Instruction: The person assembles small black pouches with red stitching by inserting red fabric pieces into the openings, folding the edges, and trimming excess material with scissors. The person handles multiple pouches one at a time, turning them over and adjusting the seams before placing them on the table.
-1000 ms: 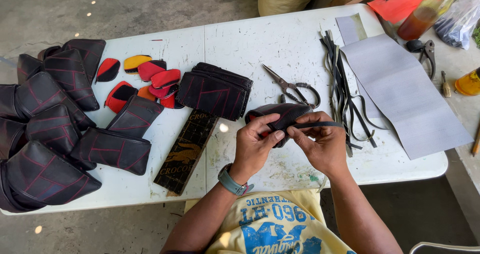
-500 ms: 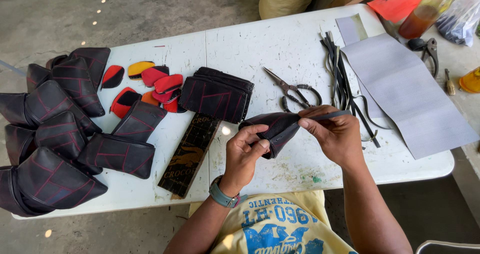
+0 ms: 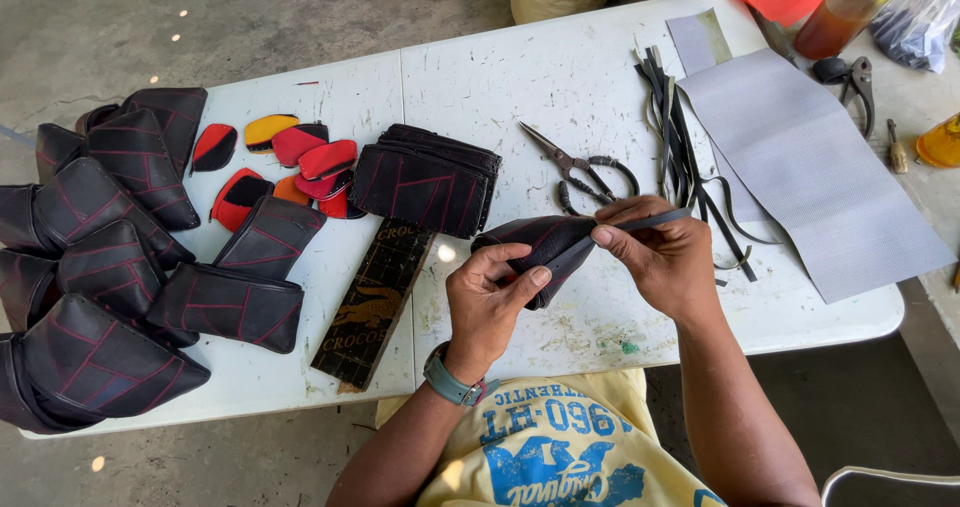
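Observation:
Both hands hold a folded black leather piece (image 3: 540,237) with dark red stitching just above the white table (image 3: 520,77). My left hand (image 3: 490,302) grips its lower edge, thumb on top. My right hand (image 3: 660,252) pinches a thin black strip (image 3: 655,219) along the piece's upper edge. Black-handled scissors (image 3: 580,162) lie on the table just beyond my hands.
A stack of black stitched panels (image 3: 425,179) and a dark rectangular board (image 3: 375,302) lie left of my hands. Several sewn black pieces (image 3: 100,267) and red and yellow cut-outs (image 3: 300,152) fill the left end. Black strips (image 3: 675,137), grey sheet (image 3: 800,157) and pliers (image 3: 850,72) lie right.
The leather piece has been turned and lifted slightly. My right hand has shifted up to pinch the strip at its top edge, and my left hand has regripped lower down.

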